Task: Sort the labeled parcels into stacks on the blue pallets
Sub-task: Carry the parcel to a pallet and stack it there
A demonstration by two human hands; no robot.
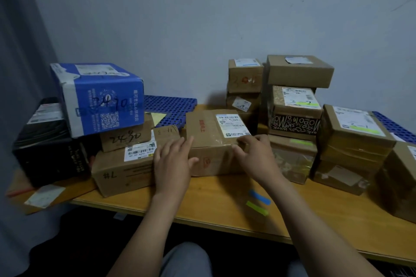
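**On the worktop: two hands on the middle parcel**

The worktop (213,198) carries everything. To the right of the parcel (213,141) stand brown stacks (295,108), some marked with green strips. To its left a blue box (99,96) sits tilted on smaller cartons. Behind the parcel on the left, a blue pallet (171,105) shows bare grid.

The parcel lies flat, close against the carton on its left. The left hand (173,162) lays straight fingers along the parcel's upper left edge, with the thumb on the front face. The right hand (256,157) curls its fingers over the front right top edge. A white label (231,125) sits on top of the parcel.

To do this well, I would read the label first. Then take opposite ends, lift the parcel level, and keep it clear of the leaning blue box.
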